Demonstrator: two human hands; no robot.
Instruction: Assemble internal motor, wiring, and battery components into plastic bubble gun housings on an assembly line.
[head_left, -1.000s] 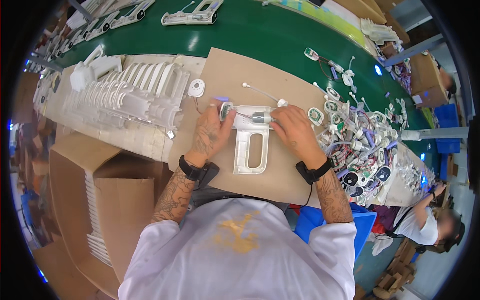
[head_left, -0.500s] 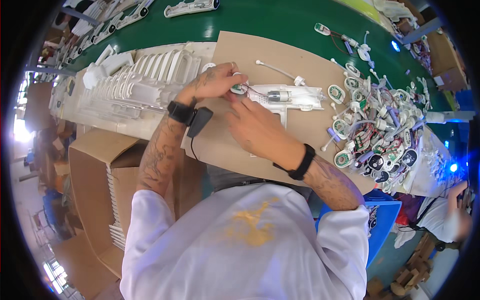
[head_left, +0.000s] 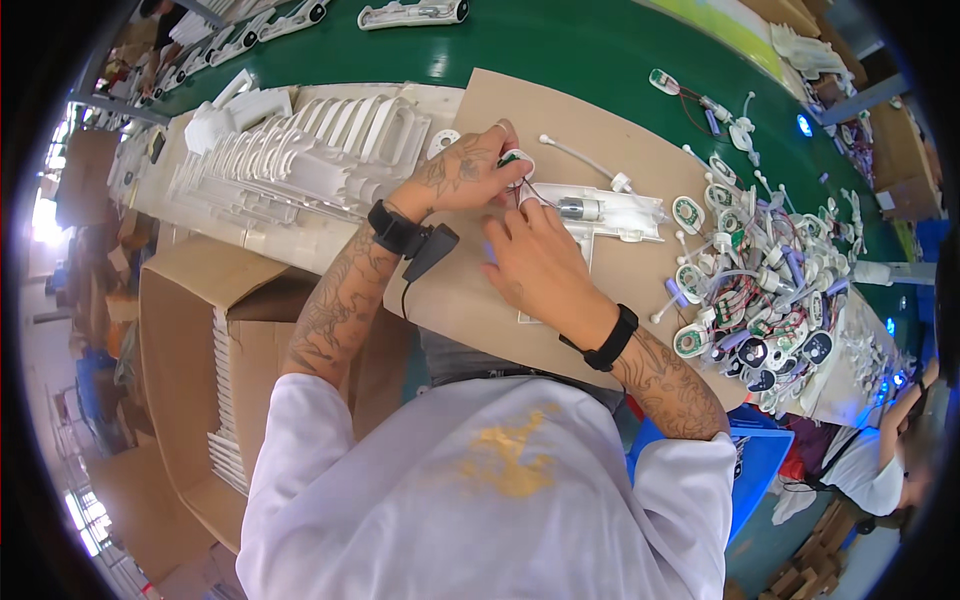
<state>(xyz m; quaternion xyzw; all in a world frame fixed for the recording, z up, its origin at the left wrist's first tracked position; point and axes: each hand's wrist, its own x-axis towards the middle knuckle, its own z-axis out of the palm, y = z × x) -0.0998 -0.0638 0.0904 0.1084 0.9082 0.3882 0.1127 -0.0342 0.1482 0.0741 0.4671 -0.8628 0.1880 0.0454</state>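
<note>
My left hand (head_left: 465,172) grips a small oval white part with a green circuit board (head_left: 516,158) between thumb and fingers. Thin dark red wires run down from the board to a silver cylindrical motor (head_left: 578,208), which lies in a white plastic housing (head_left: 636,214). Just below the board, my right hand (head_left: 548,268) has its fingers bent in at the wires and the housing's left end. What its fingertips pinch is hidden. Beyond the housing lies a thin white tube (head_left: 575,156) with a white fitting. Everything here rests on a brown cardboard sheet (head_left: 470,285).
At right is a heap of circuit boards, motors and wires (head_left: 765,285). White housings (head_left: 300,160) stand in a row at left, above an open cardboard box (head_left: 195,275). A green surface (head_left: 560,55) runs along the back. A blue bin (head_left: 768,450) and another person (head_left: 865,450) are at lower right.
The whole view has shifted, so the bench things sit slightly further right and lower. My left hand still holds the circuit board part, its green face now more visible. My right fingers are more bent.
</note>
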